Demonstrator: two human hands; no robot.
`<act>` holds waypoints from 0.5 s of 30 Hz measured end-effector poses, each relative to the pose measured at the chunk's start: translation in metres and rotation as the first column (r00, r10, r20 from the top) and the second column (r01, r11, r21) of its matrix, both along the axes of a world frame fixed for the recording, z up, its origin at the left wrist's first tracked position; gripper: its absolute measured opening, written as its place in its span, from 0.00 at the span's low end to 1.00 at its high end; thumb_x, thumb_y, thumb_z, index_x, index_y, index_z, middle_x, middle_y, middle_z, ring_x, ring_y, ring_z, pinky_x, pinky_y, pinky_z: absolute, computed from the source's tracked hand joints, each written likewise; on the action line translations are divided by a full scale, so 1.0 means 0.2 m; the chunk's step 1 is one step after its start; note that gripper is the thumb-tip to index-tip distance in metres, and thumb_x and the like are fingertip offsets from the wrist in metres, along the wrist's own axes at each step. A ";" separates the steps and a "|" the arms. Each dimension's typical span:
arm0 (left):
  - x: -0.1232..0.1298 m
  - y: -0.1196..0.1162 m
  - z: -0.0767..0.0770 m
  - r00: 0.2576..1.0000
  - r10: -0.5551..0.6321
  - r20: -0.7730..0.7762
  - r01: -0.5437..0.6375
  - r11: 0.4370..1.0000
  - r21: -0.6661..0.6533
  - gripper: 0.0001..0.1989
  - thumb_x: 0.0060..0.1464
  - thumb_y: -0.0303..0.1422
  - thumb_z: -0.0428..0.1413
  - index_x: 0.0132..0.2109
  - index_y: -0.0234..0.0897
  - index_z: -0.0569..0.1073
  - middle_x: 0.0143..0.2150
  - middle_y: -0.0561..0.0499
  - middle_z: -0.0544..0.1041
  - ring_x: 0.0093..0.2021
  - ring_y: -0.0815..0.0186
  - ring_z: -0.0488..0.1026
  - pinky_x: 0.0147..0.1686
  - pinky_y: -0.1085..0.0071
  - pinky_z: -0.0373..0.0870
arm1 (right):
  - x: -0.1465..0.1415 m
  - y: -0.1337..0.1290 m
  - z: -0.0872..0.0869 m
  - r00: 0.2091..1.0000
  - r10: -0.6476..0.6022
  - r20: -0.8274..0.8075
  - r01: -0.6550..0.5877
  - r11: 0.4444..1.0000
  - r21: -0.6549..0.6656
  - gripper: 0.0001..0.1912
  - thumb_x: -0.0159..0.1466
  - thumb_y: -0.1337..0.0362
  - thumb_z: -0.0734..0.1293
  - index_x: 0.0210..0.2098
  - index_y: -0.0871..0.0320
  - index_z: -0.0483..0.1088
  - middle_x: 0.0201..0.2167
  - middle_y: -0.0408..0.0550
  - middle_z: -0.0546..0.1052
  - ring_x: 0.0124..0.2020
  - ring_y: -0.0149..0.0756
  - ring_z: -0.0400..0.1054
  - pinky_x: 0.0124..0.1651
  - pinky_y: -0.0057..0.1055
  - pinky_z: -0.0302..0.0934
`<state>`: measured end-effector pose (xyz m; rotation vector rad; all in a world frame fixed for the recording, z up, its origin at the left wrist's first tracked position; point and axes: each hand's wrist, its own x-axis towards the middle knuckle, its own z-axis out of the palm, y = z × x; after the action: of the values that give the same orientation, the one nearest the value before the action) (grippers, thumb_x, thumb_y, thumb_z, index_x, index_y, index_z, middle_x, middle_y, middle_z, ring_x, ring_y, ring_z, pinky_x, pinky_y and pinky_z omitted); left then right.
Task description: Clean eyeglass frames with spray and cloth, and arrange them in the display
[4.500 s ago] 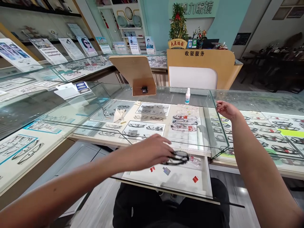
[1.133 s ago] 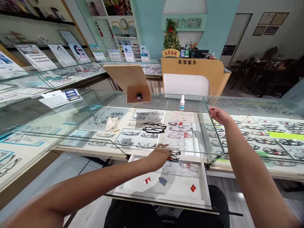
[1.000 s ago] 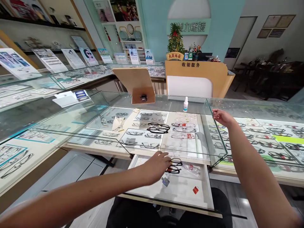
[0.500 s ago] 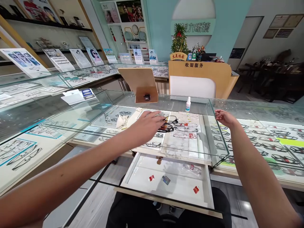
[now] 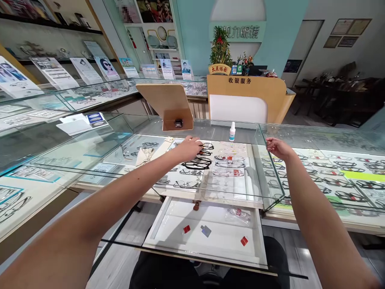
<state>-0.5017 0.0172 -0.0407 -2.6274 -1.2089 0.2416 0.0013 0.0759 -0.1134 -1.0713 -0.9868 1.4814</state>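
My left hand point(image 5: 189, 149) reaches over the display counter, fingers bent and closed at the left end of a pair of dark-framed eyeglasses point(image 5: 207, 146); the fingertips are partly hidden. Below these, more dark eyeglasses point(image 5: 197, 163) lie close together in a column. To their right is a column of clear and pale-framed eyeglasses point(image 5: 230, 164), some with red tags. At the upright edge of a glass panel point(image 5: 273, 166), my right hand point(image 5: 279, 147) is curled, its fingers closed on that edge.
An open white drawer point(image 5: 168, 228) holds red tags, a grey tag and a plastic bag. A spray bottle point(image 5: 232, 131) and a tilted mirror stand point(image 5: 165, 104) are behind the display. More glass cases flank both sides; a cashier desk point(image 5: 240, 108) stands beyond.
My left hand has drawn slightly back, and the upper dark eyeglasses now lie straighter in their column. My right hand stays at the glass edge. The view has shifted a little.
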 end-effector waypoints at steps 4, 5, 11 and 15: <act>0.01 0.02 -0.03 1.000 -0.007 0.001 0.008 1.000 -0.020 0.21 0.63 0.17 0.51 0.49 0.36 0.87 0.65 0.35 0.81 0.71 0.44 0.69 0.62 0.50 0.60 | 0.01 0.01 -0.01 1.000 -0.001 -0.004 0.001 1.000 -0.006 0.26 0.42 0.79 0.74 0.40 0.54 0.78 0.29 0.41 0.74 0.29 0.29 0.64 0.30 0.25 0.68; 0.01 0.03 -0.03 1.000 -0.008 0.005 0.008 1.000 -0.022 0.21 0.62 0.17 0.52 0.49 0.37 0.87 0.65 0.36 0.81 0.71 0.44 0.69 0.63 0.50 0.59 | 0.01 0.01 -0.01 1.000 0.000 -0.004 0.000 1.000 -0.009 0.26 0.42 0.79 0.74 0.40 0.54 0.78 0.29 0.41 0.74 0.29 0.29 0.64 0.30 0.25 0.68; 0.04 0.02 -0.04 1.000 -0.012 0.028 0.013 0.999 -0.046 0.19 0.62 0.19 0.52 0.45 0.38 0.87 0.63 0.36 0.82 0.67 0.44 0.71 0.60 0.49 0.60 | 0.01 0.01 0.00 1.000 0.003 -0.002 -0.003 1.000 -0.016 0.25 0.43 0.79 0.74 0.39 0.54 0.78 0.29 0.40 0.73 0.30 0.28 0.64 0.31 0.23 0.68; 0.06 0.02 -0.03 0.997 -0.001 0.078 0.006 0.998 -0.061 0.16 0.60 0.22 0.54 0.41 0.38 0.87 0.61 0.37 0.84 0.66 0.44 0.72 0.59 0.49 0.61 | 0.01 0.01 0.00 1.000 0.004 0.000 -0.004 1.000 -0.015 0.25 0.43 0.79 0.74 0.39 0.54 0.78 0.28 0.40 0.73 0.29 0.28 0.64 0.31 0.23 0.68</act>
<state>-0.4907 0.0210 -0.0473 -2.7150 -1.2405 0.1798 0.0030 0.0781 -0.1130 -1.0808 -0.9801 1.4933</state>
